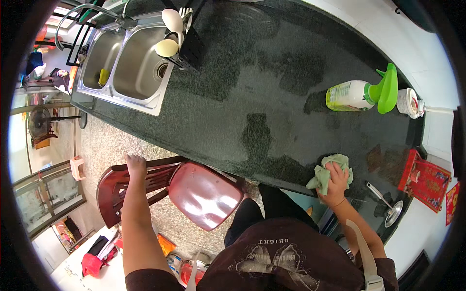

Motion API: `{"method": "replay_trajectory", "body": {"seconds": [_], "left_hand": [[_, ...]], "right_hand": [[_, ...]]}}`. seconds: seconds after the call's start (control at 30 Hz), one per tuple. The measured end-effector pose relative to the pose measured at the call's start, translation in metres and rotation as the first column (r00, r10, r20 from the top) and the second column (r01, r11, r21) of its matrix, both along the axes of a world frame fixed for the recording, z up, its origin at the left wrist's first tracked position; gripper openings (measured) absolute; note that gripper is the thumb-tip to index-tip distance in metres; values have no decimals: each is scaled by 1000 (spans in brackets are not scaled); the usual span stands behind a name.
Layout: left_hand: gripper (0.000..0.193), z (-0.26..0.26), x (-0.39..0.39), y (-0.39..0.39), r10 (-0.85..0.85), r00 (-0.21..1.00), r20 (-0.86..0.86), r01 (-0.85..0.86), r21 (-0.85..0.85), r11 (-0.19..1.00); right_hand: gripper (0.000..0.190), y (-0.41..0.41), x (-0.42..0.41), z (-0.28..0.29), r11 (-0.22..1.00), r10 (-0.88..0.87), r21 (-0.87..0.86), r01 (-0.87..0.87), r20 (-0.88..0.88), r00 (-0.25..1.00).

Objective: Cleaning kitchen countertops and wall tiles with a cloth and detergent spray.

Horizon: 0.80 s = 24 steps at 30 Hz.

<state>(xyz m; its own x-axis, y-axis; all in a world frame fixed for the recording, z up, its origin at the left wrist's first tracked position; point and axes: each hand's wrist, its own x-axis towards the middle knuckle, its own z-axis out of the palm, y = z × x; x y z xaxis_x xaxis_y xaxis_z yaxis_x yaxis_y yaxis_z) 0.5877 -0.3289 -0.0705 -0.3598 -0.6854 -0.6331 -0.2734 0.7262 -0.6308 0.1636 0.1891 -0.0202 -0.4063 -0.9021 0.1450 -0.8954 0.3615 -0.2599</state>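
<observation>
My right hand (335, 182) grips a crumpled pale green cloth (324, 176) against the dark stone countertop (218, 120), close to its front edge. Dull and darker patches mark the counter's surface. Beyond the cloth, a spray bottle (351, 95) with a bright green trigger head lies or stands on the counter; the wide lens leaves its pose unclear. Out to the side, my left hand (135, 163) appears over the top of a reddish-brown wooden chair's backrest (113, 192). Its fingers point away from me, and whether they touch the wood is unclear.
A double-bowl steel sink (140, 69) holds a yellow sponge (103, 77). Beside it hangs a black utensil holder (191, 51) with spoons and forks. To the right are a white tub (407, 103), a metal ladle (393, 214) and a red printed item (426, 180). The chair seat (204, 194) sits below the counter edge.
</observation>
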Motion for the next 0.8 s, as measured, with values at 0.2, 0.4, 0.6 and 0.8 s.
{"method": "replay_trajectory", "body": {"seconds": [0.2,0.4,0.6,0.8], "left_hand": [[48,-4,4,1,21,998,64,-20,-16,1000],[40,11,37,-9,-233,914,-332,251,10,968],[37,-13,45,28,-435,803,-408,522,130,843],[38,0,93,83,-278,749,-601,463,177,868]], "right_hand": [[33,-1,4,8,998,-56,-29,56,15,998],[21,11,12,20,979,-158,-104,176,161,974],[38,66,61,55,730,-559,-145,668,436,706],[38,168,105,50,171,-623,-283,944,711,326]]}}
